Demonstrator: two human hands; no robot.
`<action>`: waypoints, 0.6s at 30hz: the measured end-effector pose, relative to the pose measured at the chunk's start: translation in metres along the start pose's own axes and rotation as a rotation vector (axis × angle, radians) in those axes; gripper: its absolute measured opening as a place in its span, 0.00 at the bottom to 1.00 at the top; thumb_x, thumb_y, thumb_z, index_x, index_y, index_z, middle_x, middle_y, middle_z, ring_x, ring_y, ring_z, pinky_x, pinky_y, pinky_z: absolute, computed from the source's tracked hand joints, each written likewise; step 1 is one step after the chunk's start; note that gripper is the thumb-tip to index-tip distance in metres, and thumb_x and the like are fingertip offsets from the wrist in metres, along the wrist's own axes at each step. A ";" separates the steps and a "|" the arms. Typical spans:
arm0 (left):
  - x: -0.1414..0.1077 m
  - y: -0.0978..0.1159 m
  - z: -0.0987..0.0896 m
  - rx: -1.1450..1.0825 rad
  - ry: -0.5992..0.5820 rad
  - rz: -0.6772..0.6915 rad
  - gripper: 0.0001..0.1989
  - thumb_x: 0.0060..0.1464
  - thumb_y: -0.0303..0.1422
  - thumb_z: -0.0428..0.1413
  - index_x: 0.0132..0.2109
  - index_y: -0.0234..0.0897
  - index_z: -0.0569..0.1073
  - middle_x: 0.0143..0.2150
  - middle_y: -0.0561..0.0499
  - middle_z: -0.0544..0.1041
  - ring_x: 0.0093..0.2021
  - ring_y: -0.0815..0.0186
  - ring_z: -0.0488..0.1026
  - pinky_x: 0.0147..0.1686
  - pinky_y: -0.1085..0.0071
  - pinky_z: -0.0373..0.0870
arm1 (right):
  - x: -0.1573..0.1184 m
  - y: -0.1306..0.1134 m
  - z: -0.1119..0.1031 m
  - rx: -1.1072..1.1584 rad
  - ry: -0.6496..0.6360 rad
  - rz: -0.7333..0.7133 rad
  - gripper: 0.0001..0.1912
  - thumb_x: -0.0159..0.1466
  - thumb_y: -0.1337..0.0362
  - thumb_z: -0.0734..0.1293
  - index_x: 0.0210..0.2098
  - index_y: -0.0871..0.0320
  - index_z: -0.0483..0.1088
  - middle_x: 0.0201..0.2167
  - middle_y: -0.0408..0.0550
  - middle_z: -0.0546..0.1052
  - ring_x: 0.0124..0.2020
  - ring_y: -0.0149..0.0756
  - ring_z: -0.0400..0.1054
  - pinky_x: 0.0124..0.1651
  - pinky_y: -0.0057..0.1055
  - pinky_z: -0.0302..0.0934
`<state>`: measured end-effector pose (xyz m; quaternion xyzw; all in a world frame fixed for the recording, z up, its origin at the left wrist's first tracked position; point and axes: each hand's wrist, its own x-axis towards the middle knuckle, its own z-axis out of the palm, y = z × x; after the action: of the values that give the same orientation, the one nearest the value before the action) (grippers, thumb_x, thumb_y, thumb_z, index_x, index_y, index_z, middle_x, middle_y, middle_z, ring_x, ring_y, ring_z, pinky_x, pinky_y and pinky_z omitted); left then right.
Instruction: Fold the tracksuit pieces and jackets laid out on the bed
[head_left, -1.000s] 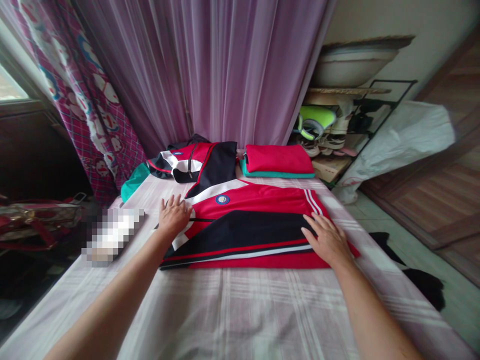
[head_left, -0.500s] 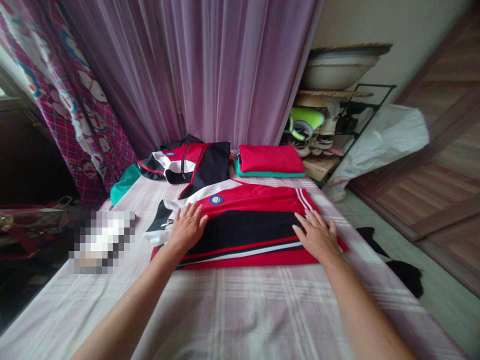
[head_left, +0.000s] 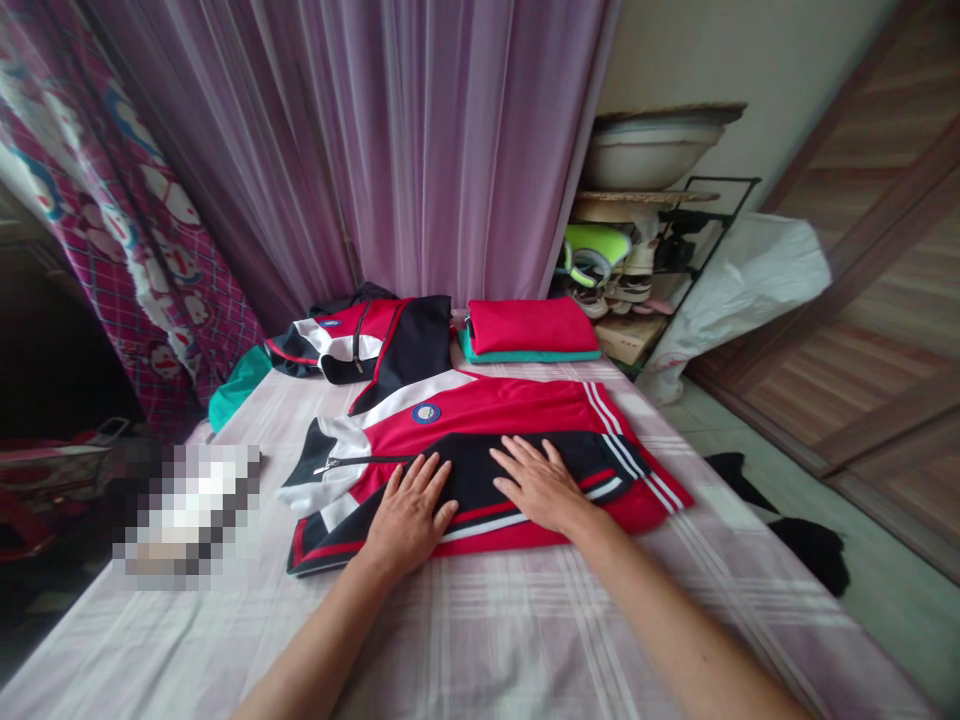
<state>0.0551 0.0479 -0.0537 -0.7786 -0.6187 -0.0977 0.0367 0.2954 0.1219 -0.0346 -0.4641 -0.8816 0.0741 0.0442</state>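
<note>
A red, black and white jacket lies flat on the plaid cloth, its collar and zipper to the left and a round blue badge near the top. My left hand rests on its lower middle, fingers apart. On the black part, a little to the right, my right hand lies flat with its fingers spread. Neither hand grips anything. Striped bands show at the jacket's right end. Behind it, another red, black and white garment touches its upper left part.
A folded red garment lies on green fabric at the back. A blurred-out object is at the left. Purple curtains hang behind; a rack holds shoes and a basin.
Both hands have moved closer together over the jacket, my left hand rightward and my right hand leftward. More of the collar and the striped right end shows. The view has shifted slightly.
</note>
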 end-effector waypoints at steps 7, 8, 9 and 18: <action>-0.002 0.002 0.001 -0.025 0.009 -0.002 0.28 0.65 0.46 0.46 0.69 0.45 0.60 0.70 0.47 0.61 0.70 0.54 0.56 0.67 0.49 0.55 | -0.047 0.110 0.002 -0.278 0.249 0.245 0.25 0.69 0.54 0.54 0.63 0.48 0.66 0.67 0.50 0.64 0.68 0.46 0.55 0.68 0.59 0.41; -0.002 0.002 0.001 -0.029 0.015 -0.003 0.28 0.65 0.46 0.46 0.69 0.45 0.60 0.70 0.47 0.61 0.70 0.54 0.56 0.67 0.49 0.55 | -0.050 0.114 0.004 -0.288 0.271 0.265 0.25 0.69 0.54 0.54 0.63 0.47 0.66 0.67 0.50 0.64 0.67 0.45 0.55 0.67 0.59 0.43; -0.002 0.002 0.001 -0.033 0.024 -0.002 0.28 0.65 0.46 0.46 0.69 0.45 0.60 0.70 0.47 0.61 0.70 0.55 0.56 0.67 0.49 0.55 | -0.052 0.115 0.005 -0.289 0.281 0.282 0.25 0.69 0.54 0.54 0.62 0.47 0.66 0.67 0.50 0.64 0.67 0.45 0.56 0.67 0.58 0.45; -0.002 0.000 0.003 -0.026 0.050 0.017 0.28 0.65 0.47 0.46 0.68 0.44 0.61 0.69 0.47 0.63 0.69 0.55 0.58 0.66 0.50 0.56 | -0.012 0.102 -0.031 -0.120 0.277 0.364 0.21 0.70 0.56 0.54 0.55 0.48 0.73 0.59 0.49 0.74 0.59 0.44 0.67 0.65 0.56 0.51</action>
<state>0.0549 0.0462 -0.0574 -0.7817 -0.6096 -0.1247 0.0427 0.3900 0.1717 -0.0220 -0.6228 -0.7718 -0.0360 0.1231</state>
